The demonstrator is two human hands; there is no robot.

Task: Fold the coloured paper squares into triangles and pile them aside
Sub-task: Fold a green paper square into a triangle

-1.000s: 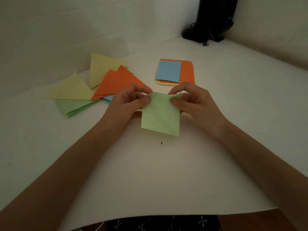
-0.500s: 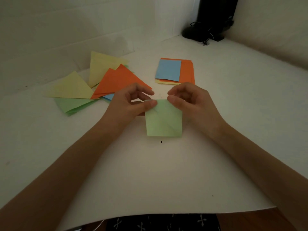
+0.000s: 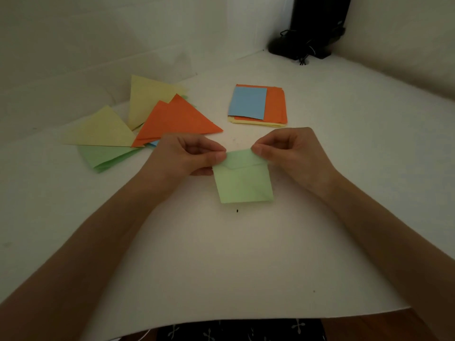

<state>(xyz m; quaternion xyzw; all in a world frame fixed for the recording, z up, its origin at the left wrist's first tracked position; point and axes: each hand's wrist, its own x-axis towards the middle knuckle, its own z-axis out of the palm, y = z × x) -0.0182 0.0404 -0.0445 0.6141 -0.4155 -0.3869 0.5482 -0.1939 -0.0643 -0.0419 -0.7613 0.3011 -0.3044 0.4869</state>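
**Green square [image 3: 243,183] pinched at both far corners**

From my end it lies on the white table [image 3: 221,254], just in front of me, with its far edge lifted. My left hand [image 3: 187,156] pinches the far left corner between thumb and forefinger. My right hand [image 3: 293,153] pinches the far right one, its other fingers curled in. I judge that a grip at each corner keeps the sheet aligned for folding (a faint diagonal crease shows). Folded triangles [image 3: 172,119] lie aside at left, and the unfolded stack [image 3: 273,104] waits beyond.
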